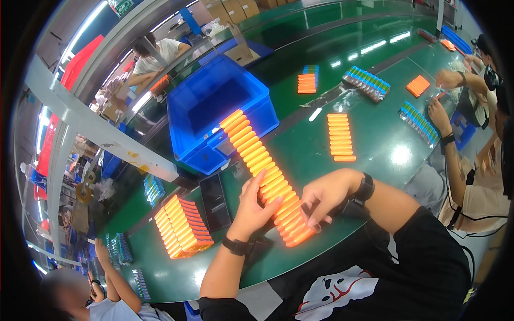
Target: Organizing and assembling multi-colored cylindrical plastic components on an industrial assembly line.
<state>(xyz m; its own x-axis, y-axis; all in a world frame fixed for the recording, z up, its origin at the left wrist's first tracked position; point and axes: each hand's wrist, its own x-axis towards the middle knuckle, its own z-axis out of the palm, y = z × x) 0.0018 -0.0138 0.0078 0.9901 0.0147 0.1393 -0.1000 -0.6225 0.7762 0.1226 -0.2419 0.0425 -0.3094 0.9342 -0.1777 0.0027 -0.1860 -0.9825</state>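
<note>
A long row of orange cylinders [257, 155] lies side by side on the green table [375, 144], running from the blue bin toward me. My left hand [254, 206] presses flat against the left side of the row's near end, fingers apart. My right hand [321, 198] cups the right side of the same end, fingertips on the cylinders. Both wrists wear black bands.
A blue plastic bin [214, 107] stands behind the row. A stacked block of orange cylinders [182, 224] and a black tray [215, 200] lie to the left. More orange rows [340, 137] and blue-green batches [367, 83] lie farther off. Other people work at right, lower left and far left.
</note>
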